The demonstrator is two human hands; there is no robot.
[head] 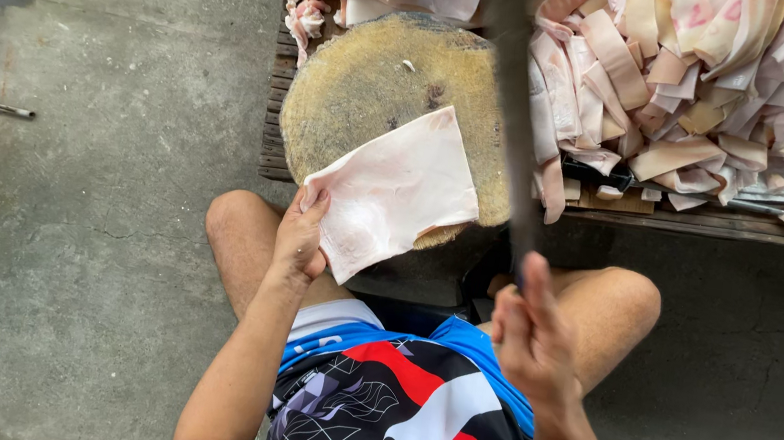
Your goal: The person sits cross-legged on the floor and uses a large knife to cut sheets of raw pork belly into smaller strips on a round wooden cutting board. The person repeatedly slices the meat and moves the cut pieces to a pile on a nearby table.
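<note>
pale skin sheet [394, 190] pinned on round chopping block [369, 86], long blade [512, 115] raised above.

left hand [301, 236] pinching the sheet's near-left corner, thumb on top, fingers under. right hand [530, 334] closed around the blade's handle, blurred. best done, as a judgement, by keeping the pinching fingers at the corner, well off the blade's line, and laying the sheet flat before bringing the edge down. sheet itself: roughly four-sided, pinkish-white, smooth, limp, lying across the block's near edge and overhanging it toward the knees. heap of cut strips [693, 78] piled on the slatted wooden surface [715, 222] just beyond.
</note>
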